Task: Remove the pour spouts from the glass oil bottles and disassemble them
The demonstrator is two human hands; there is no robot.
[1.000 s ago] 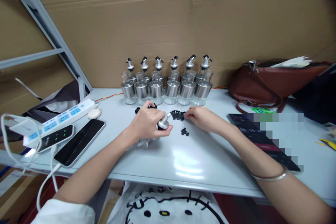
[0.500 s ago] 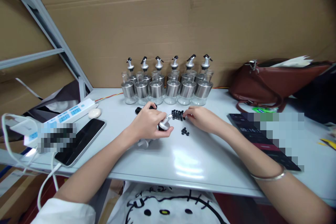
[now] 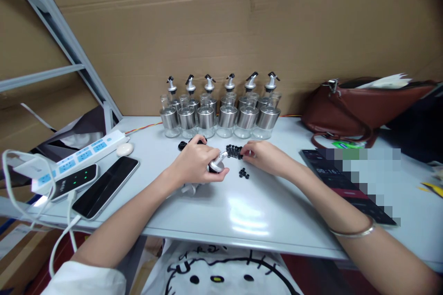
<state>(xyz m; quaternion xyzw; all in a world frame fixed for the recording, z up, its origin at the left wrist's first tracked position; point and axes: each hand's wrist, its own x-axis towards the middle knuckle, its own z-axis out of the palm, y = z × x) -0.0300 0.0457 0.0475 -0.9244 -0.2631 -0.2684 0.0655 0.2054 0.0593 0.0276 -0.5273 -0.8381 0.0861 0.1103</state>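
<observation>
My left hand (image 3: 197, 161) is closed around a silver pourer spout (image 3: 218, 164), its slim tip pointing up and to the right. Beneath that hand lie white pieces (image 3: 188, 189), partly hidden. My right hand (image 3: 265, 156) has its fingertips pinched at the right end of a cluster of small black pieces (image 3: 234, 151), on one of the pieces. Nearer to me sits a loose group of small round black caps (image 3: 244, 174). More black parts (image 3: 182, 145) show behind my left hand.
Steel-and-glass bottles (image 3: 227, 115) stand in a row, with a back row wearing pourers (image 3: 210, 84). To the left are a power strip (image 3: 83, 152), a phone (image 3: 105, 187) and cables. On the right lie a brown bag (image 3: 367, 106) and a dark tablet (image 3: 332, 179).
My right fingertips have shifted slightly left, closing in on the end of the black cluster. The left hand holds the pourer spout almost still.
</observation>
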